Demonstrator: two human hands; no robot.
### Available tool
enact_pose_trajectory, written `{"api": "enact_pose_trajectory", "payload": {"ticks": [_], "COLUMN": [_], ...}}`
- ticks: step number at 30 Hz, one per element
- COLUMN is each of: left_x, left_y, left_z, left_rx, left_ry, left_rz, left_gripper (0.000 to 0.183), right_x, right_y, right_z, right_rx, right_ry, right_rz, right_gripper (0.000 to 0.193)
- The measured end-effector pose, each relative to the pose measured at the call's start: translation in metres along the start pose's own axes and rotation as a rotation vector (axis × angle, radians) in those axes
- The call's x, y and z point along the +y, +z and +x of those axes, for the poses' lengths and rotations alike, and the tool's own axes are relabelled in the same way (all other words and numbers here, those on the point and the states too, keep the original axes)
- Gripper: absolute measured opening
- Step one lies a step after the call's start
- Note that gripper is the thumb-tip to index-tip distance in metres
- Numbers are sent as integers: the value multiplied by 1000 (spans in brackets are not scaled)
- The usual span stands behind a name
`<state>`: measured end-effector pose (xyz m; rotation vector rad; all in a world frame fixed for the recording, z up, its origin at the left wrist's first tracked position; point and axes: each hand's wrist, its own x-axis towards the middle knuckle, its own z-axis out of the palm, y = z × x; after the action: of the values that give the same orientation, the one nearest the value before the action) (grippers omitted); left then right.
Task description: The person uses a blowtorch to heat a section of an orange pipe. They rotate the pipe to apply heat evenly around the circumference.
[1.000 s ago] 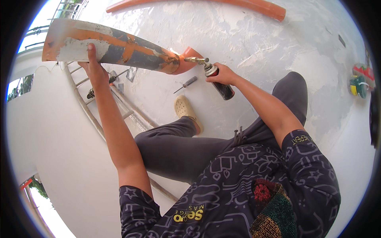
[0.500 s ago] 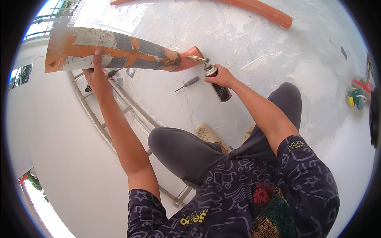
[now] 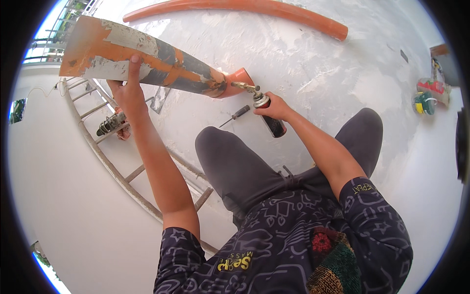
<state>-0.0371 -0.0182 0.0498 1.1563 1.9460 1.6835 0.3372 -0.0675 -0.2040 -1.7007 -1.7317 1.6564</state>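
My left hand (image 3: 128,93) grips a long orange pipe (image 3: 161,66) from below, its thumb up along the near side. Grey and white patches, partly flaked, cover much of the pipe. Its far right end, scorched dark, meets a shorter bright orange pipe piece (image 3: 240,81) with a flared mouth. In my right hand (image 3: 274,107) is a gas torch (image 3: 269,117), a dark canister with a brass nozzle. That nozzle points left at the bright orange piece, close to its open mouth. Whether a flame burns I cannot make out.
On the floor below the pipe joint lies a screwdriver (image 3: 235,116). A ladder (image 3: 134,172) leans at the left, with a green-and-metal power tool (image 3: 111,123) by its rungs. Another orange pipe (image 3: 245,7) lies across the back. Red and green items (image 3: 427,102) sit at the right.
The held pipe now slants more, its left end higher in the picture. The torch stays at the flared piece. With the view shifted, more of the ladder and the back pipe shows.
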Motion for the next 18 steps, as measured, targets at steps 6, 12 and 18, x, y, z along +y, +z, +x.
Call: {"api": "enact_pose_trajectory", "payload": {"ticks": [6,12,18], "left_x": [-22,-16,-17], "left_y": [4,36,68], "left_z": [-27,-46,-43], "left_rx": [100,121,41], "left_ry": [0,-27,50], "left_rz": [102,90,108], "left_gripper": [120,122,120], "right_x": [36,65,72], "right_y": [0,-14,-35], "right_z": [-12,-32,-12], "right_rx": [-119,-164,-92], "right_ry": [-34,-53,-35], "right_rz": [-45,-48,24], "right_gripper": [91,86,89]}}
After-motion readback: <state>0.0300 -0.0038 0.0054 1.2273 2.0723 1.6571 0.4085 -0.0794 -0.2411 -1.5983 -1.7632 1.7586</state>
